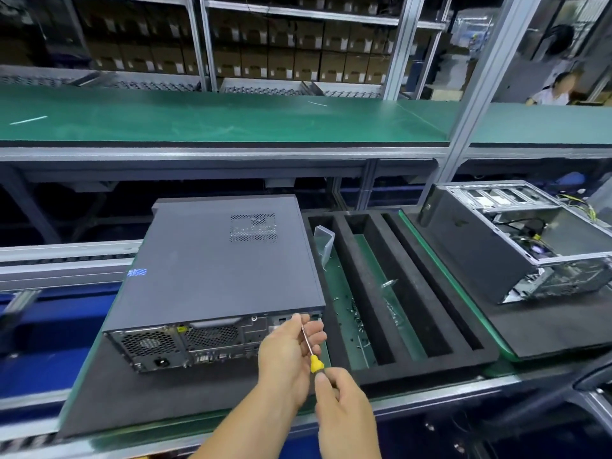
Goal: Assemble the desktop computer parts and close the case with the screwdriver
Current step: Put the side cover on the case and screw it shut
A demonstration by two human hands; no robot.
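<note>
Both hands are held at the rear of a closed computer case on the desk.

A yellow-handled screwdriver [313,351] is gripped at its handle by the right hand [344,415], while its shaft is pinched by the curled fingers of the left hand [289,354]. Its tip is set against the upper right corner of the case [218,270], beside a foam tray [407,356] with loose screws [356,314].

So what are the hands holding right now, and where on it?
A screwdriver: the right hand grips its yellow handle, the left hand pinches the metal shaft near the tip.
</note>
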